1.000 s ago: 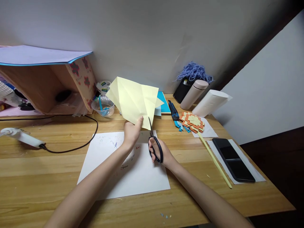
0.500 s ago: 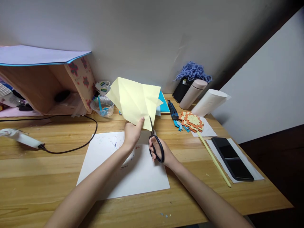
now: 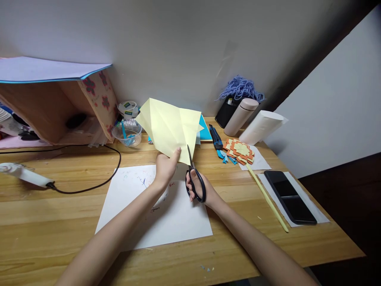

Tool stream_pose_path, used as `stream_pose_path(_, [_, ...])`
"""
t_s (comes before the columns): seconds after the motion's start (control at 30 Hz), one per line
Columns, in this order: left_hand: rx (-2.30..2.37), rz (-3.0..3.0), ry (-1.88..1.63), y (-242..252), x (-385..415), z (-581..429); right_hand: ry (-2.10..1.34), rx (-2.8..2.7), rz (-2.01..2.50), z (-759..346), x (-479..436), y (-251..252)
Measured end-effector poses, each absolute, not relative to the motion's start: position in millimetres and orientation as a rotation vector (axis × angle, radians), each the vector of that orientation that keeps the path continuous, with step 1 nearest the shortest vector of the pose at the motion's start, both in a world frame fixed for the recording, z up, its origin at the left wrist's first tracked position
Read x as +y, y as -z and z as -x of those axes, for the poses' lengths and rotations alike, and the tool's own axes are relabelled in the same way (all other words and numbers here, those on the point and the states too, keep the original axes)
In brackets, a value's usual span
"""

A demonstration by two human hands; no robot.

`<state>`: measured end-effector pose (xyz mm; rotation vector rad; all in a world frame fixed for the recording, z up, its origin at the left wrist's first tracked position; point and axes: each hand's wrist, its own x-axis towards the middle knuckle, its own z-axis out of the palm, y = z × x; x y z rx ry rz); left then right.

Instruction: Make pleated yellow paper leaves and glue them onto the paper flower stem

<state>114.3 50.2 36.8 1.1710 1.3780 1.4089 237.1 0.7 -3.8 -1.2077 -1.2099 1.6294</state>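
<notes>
A creased sheet of pale yellow paper (image 3: 169,127) is held up above the table. My left hand (image 3: 166,167) pinches its lower edge, thumb on the near face and the other fingers hidden behind. In my right hand (image 3: 202,188) are black-handled scissors (image 3: 203,190), fingers through the loops. Their blades point up and lie across the paper's lower right part, just right of my left thumb. Below both hands lies a white sheet (image 3: 175,226) with small coloured marks.
A utility knife (image 3: 216,137), layered paper flower (image 3: 241,150) with a yellow stem, and phone (image 3: 290,196) lie to the right. Behind stand a pink bottle (image 3: 241,117) and tissue pack (image 3: 261,128). Leftward are a plastic cup (image 3: 127,135), cardboard box (image 3: 95,103) and corded white tool (image 3: 26,174).
The view has shifted very slightly. The hands, paper and scissors keep nearly the same pose, with the blades still at the same part of the paper.
</notes>
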Motion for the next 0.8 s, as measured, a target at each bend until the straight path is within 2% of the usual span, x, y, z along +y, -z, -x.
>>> stream_pose_path(0.8, [1.349, -1.146, -1.37, -38.7, 46.6, -116.5, -1.582, -1.225, 1.224, -239.3, 2.2, 2.6])
